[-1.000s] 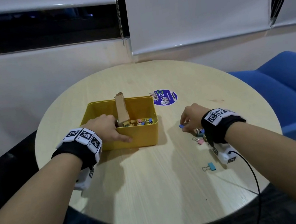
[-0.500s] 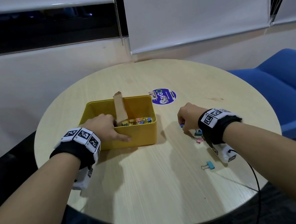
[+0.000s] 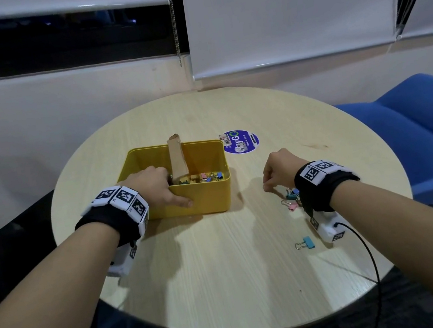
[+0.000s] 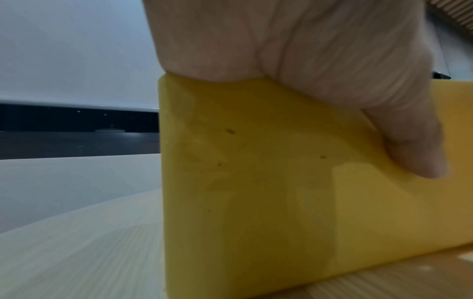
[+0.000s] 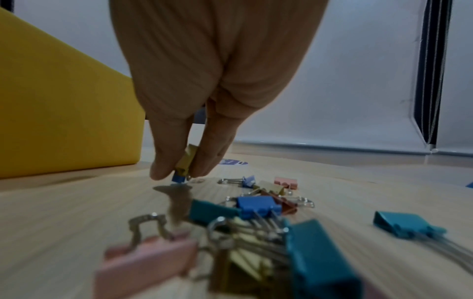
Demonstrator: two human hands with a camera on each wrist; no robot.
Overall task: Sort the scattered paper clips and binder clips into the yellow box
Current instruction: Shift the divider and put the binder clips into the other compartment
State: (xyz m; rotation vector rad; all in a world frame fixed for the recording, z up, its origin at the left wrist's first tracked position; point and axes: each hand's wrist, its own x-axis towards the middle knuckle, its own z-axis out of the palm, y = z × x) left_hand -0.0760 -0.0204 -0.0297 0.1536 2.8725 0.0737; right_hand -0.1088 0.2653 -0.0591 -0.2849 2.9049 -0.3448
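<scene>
Hands, two, bare, each with a black wrist band carrying white coded tags.

Left hand [image 3: 153, 186]: clamped on the near-left corner of the yellow box [image 3: 209, 197], thumb flat against the outer near wall, fingers curled over the rim and inside.

Right hand [image 5: 204, 81]: fingertips drawn together just above the surface [image 3: 227, 275], pinching two small binder clips, one gold [image 5: 185, 161] and one blue [image 5: 177, 179]; the blue one is at or just off the wood, which cannot be told.

Yellow box: one, open-topped, left of the surface's centre. A brown cardboard divider [image 3: 178, 157] stands upright in it; mixed coloured clips [image 3: 203, 177] lie along the inner near wall, right of the divider; their count is not legible.

Loose binder clips: a cluster [image 3: 291, 199] beneath the right wrist, toward the right edge. The right wrist view shows about nine there in pink, teal, blue, gold and brown, partly blurred and overlapping. One light-blue clip [image 3: 306, 243] lies apart, nearer the near-right edge.

Surface: round, pale wood grain. One round blue sticker [image 3: 240, 141] beyond the box's far-right corner. Bare wood spans the near half and the far edge.

Room: pale wall, white roller blinds [image 3: 284, 8], dark window strip [image 3: 48, 40], one blue chair [image 3: 417, 132] past the right edge.
</scene>
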